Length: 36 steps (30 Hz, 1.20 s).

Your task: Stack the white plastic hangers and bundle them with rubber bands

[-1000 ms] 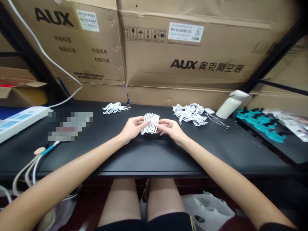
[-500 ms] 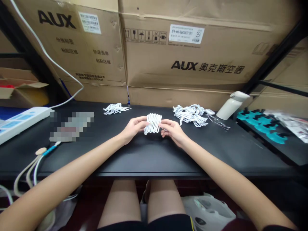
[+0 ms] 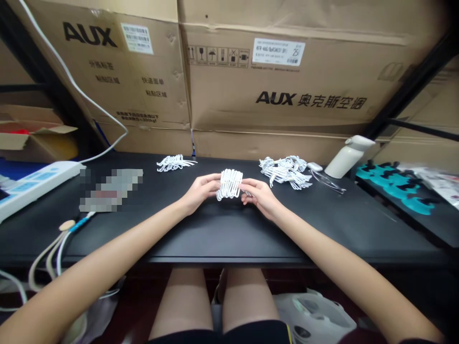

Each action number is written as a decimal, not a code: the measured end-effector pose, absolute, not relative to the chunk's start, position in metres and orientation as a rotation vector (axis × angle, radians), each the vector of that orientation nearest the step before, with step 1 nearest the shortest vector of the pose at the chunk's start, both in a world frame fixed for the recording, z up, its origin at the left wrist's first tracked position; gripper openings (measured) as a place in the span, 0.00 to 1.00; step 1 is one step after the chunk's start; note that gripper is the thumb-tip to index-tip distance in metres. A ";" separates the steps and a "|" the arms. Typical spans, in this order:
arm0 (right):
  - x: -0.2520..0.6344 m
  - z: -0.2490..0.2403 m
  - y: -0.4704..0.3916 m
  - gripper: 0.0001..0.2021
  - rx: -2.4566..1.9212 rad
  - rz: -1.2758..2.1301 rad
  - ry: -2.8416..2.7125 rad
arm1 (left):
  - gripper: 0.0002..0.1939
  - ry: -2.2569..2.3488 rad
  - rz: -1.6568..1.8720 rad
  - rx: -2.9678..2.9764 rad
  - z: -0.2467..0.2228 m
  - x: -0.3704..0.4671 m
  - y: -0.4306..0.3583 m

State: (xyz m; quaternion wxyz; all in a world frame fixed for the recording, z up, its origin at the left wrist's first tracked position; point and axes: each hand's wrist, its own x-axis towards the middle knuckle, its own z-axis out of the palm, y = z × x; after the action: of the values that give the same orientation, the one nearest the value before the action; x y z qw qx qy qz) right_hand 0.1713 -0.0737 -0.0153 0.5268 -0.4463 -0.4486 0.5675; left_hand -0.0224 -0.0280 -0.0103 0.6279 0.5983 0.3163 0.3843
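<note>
A row of white wire hooks [image 3: 230,184], lined up side by side, is held just above the black table [image 3: 215,239]. My left hand [image 3: 203,190] pinches its left end between thumb and fingers. At the right end my right hand [image 3: 258,195] grips the same row, with its lower fingers curled in. Behind my left hand, a small pile of similar white hooks [image 3: 174,163] lies on the table. A larger tangle of white hooks [image 3: 286,171] rests beyond my right hand; single pieces in it are hard to tell apart.
Glasses [image 3: 326,181], a small white case [image 3: 314,166] and a pale bottle [image 3: 347,156] stand or lie at the right. Farther right are teal parts [image 3: 398,188]. A power strip [image 3: 39,184] and a blurred-out object [image 3: 111,191] lie left. Cardboard boxes [image 3: 279,114] form the back.
Both hands keep hold of the row of white hooks, which tilts very slightly. The whole view has shifted a little to the right; otherwise things stay in place.
</note>
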 end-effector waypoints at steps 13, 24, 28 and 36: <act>0.171 -0.019 -0.071 0.17 -1.082 1.285 -1.098 | 0.26 0.789 1.038 1.533 -0.014 -0.023 -0.025; 0.177 -0.030 -0.069 0.20 -0.983 1.132 -1.400 | 0.22 0.796 0.961 1.538 -0.014 -0.026 -0.023; 0.177 -0.031 -0.069 0.20 -0.987 1.092 -1.437 | 0.25 0.750 0.927 1.580 -0.013 -0.027 -0.023; 0.177 -0.028 -0.071 0.22 -1.084 0.944 -1.550 | 0.24 0.787 0.844 1.518 -0.018 -0.026 -0.019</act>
State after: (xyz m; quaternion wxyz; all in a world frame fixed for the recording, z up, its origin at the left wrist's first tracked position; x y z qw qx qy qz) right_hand 0.1775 -0.0707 -0.0281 0.4915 -0.4464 -0.6388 0.3887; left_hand -0.0263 -0.0191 -0.0177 0.5790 0.6491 0.3365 0.3609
